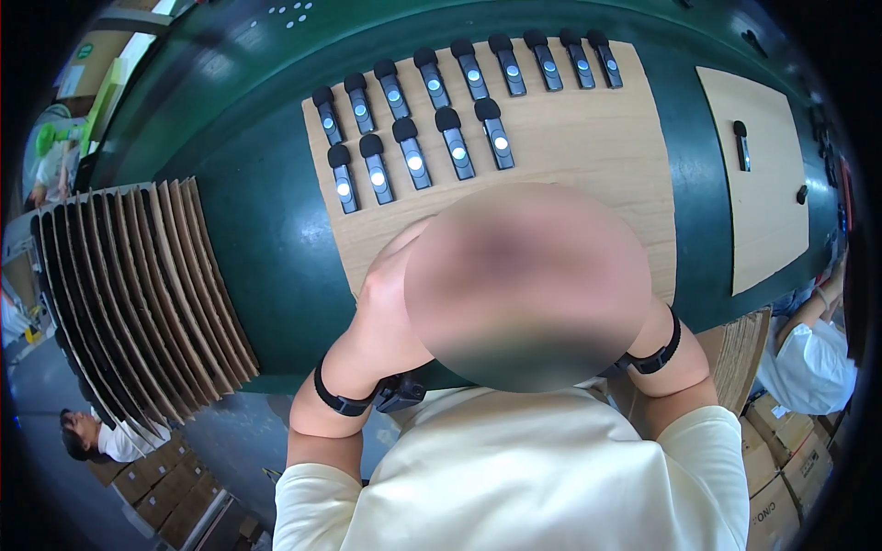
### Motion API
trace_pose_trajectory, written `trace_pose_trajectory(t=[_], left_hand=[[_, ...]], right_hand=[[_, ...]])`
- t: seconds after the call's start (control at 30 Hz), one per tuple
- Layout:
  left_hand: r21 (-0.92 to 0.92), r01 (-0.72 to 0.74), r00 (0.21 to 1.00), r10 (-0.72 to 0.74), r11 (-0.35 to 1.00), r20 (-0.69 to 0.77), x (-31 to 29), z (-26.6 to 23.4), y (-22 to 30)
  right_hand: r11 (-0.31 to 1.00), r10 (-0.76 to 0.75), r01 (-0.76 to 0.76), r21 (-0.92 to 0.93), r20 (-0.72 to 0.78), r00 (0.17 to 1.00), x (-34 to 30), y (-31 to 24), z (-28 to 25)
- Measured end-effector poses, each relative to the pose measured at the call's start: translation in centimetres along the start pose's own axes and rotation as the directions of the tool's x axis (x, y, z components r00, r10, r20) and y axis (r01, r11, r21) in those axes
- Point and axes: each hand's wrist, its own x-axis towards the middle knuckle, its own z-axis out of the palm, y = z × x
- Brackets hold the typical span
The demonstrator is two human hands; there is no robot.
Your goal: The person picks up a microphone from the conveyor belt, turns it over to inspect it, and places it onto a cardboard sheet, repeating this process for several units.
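Both forearms reach in over a tan cardboard sheet [588, 138] on the green table. A smooth blurred oval covers most of both hands. Only the wrist side and back of my left hand [390, 266] show at the oval's left edge, above the cardboard. My right hand is hidden in the blur, with just the right forearm [652, 329] coming out below it. Any object held is hidden too. Beyond the hands, small black clip-on microphones with foam tops lie in two rows: a longer far row [433, 84] and a shorter near row [411, 160]. Each has a pale round spot.
Another cardboard sheet [767, 211] at the right bears a single black microphone [742, 147] and a small dark piece [802, 195]. At the left stands a row of upright cardboard sheets [138, 294]. Cartons [781, 459] and a person [813, 363] are at the right; another person [110, 436] is lower left.
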Motion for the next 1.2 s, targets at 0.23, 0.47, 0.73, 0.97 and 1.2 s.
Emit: trace_pose_trajectory(t=[0.23, 0.47, 0.73, 0.97, 1.2], left_hand=[[0.26, -0.171, 0.978, 0.197, 0.95, -0.077, 0.8, 0.4, -0.4], [0.53, -0.109, 0.994, 0.094, 0.841, 0.054, 0.1, -0.2, -0.7], [0.622, -0.079, 0.993, 0.006, 0.779, 0.117, 0.1, -0.2, -0.3], [0.616, -0.076, 0.993, 0.006, 0.784, 0.116, 0.1, -0.2, -0.3], [0.637, -0.114, 0.991, 0.037, 0.762, 0.132, 0.0, 0.1, -0.4]], right_hand=[[0.924, -0.243, 0.252, -0.289, 0.068, 0.968, 0.5, -0.3, -0.5], [0.8, -0.098, 0.109, -0.59, 0.05, 0.994, 1.7, -0.5, -2.2], [0.616, -0.018, 0.198, -0.763, 0.237, 0.971, 1.6, 1.4, -4.5], [0.567, -0.006, 0.211, -0.796, 0.252, 0.968, 2.3, 2.3, -4.5], [0.608, 0.033, 0.145, -0.781, 0.208, 0.978, 3.3, 2.0, -5.4]])
